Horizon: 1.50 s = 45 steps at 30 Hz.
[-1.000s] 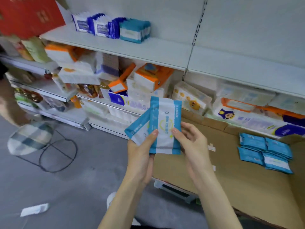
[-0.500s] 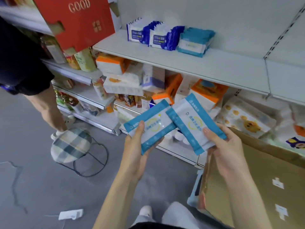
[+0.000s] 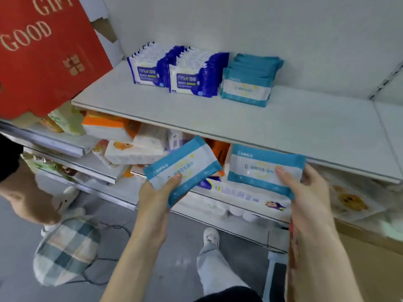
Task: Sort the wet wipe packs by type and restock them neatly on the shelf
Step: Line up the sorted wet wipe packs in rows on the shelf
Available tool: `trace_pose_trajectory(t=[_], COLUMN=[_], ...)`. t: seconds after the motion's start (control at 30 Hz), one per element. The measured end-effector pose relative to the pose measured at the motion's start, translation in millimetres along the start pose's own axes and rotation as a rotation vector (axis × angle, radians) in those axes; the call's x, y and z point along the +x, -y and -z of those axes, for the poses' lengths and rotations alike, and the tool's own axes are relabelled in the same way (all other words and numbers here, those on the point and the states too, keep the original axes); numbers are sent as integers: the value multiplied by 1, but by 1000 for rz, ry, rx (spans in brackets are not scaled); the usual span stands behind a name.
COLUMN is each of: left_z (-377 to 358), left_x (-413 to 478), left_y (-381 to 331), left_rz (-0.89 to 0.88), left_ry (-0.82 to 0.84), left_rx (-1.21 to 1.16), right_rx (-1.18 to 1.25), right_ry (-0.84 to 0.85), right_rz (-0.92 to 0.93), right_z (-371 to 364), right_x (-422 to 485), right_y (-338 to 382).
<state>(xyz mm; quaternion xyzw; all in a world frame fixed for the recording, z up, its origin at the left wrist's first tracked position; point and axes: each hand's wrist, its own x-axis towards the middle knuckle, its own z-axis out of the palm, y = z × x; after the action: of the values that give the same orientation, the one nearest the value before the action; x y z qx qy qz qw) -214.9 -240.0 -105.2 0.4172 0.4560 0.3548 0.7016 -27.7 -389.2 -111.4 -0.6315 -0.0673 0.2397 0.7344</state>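
packs in hands: two soft teal-and-white plastic wet wipe packs, one in each hand.
left hand (image 3: 157, 192): grips the left pack (image 3: 185, 166) at its lower end, thumb on the printed face; this pack is tilted.
right hand (image 3: 307, 188): grips the right pack (image 3: 261, 168) at its right end, thumb on the face; this pack is almost level.
place of held packs: in the air just below the front edge of the white shelf board (image 3: 239, 120), near each other but apart.
on the board: near the back left corner stand two rows of dark blue-and-white packs (image 3: 192, 77); just right of them is one row of teal packs (image 3: 248, 83). the number in each row i cannot tell.
room: grey floor (image 3: 19, 225), one stool with checked cushion (image 3: 65, 251) at left, one red cardboard box with gold letters (image 3: 43, 53) above it, one brown carton (image 3: 370, 269) at lower right.
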Motion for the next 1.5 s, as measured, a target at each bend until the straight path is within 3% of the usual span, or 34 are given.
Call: trace_pose_trajectory(t=[0.3, 0.53, 0.7, 0.8, 1.03, 1.23, 1.37, 1.5], left_z=[-70, -76, -83, -83, -95, -138, -157, -162], left_x=[117, 168, 188, 190, 196, 202, 203, 212], left_y=[-38, -40, -42, -44, -42, -28, -23, -18], left_rz=[-113, -46, -32, -44, -185, -444, -821, -853], left_ry=[30, 47, 77, 116, 333, 479, 361, 281], left_rx=[46, 129, 189, 276, 473, 837, 1087, 1048], right_rx=[-148, -673, -742, -639, -328, -499, -610, -778], right_ry=[43, -70, -198, -228, -334, 64, 9, -29], right_rz=[236, 510, 510, 450, 287, 289, 350, 380], right_z=[-57, -73, -88, -94, -84, -72, -70, -71], right_x=[151, 198, 207, 205, 185, 173, 180, 188], right_y=[22, 9, 11, 9, 1, 0, -1, 0])
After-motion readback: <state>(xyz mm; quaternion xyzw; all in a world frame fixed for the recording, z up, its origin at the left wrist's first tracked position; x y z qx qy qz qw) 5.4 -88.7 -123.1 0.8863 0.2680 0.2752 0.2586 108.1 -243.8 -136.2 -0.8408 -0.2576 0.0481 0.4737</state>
